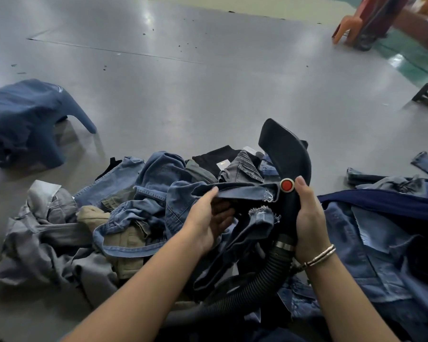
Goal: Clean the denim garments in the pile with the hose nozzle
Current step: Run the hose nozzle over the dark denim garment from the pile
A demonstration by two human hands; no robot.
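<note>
One hose nozzle point(286, 154), clamped in right hand point(309, 218) fingers at 4 o'clock; left hand point(208, 218) fingers pinch one denim garment point(245, 191) above one pile point(124, 208).

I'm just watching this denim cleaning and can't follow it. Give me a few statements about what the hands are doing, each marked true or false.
1. The right hand grips the black nozzle. True.
2. The left hand hangs idle. False: it holds a denim garment.
3. The nozzle has a red button. True.
4. The ribbed hose is white. False: it is black.
5. The wrist with the bracelet is the left one. False: the right.
</note>
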